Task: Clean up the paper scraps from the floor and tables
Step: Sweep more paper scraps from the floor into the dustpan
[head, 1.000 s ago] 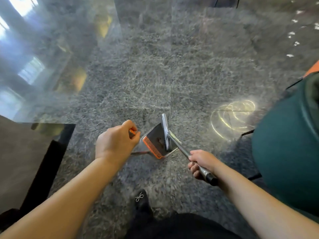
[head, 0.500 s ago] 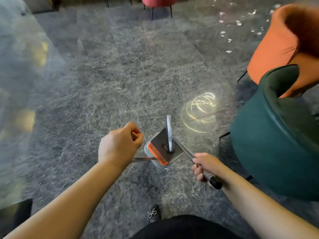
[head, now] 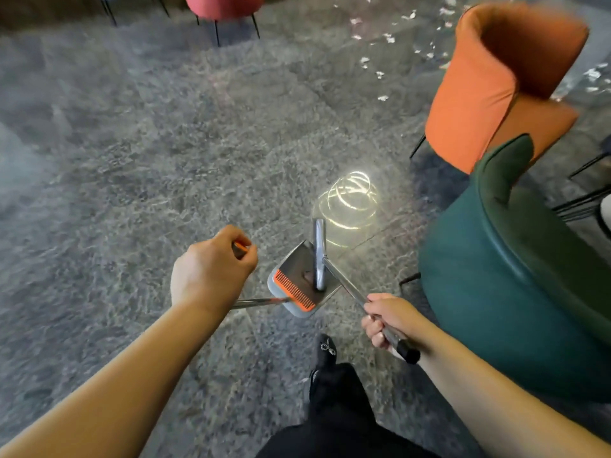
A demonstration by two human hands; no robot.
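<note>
The person stands on grey marbled floor (head: 139, 166), one black shoe (head: 326, 350) forward. The left hand (head: 211, 271) is curled tight round the orange-tipped top of the dustpan handle (head: 239, 249); the metal shaft reappears below the wrist and runs to the dustpan (head: 297, 285), which sits just right of that hand, between the two hands. The pan is grey with an orange comb strip along its near edge. Whether the pan touches the floor cannot be told.

The right hand (head: 385, 320) is clamped round the metal broom handle (head: 347, 285), near its black end cap (head: 408, 353). The handle runs up and left from this hand to the broom head (head: 319, 254), which lies against the dustpan's inner face.

The paper scraps (head: 383, 74) lie well ahead of both hands, scattered on the floor beyond and to the left of an orange chair (head: 489, 90). A green chair (head: 515, 276) stands just right of the right hand. A red chair (head: 224, 6) stands far ahead of the left hand. A bright ring-shaped light reflection (head: 350, 200) lies on the floor just beyond the broom head.
</note>
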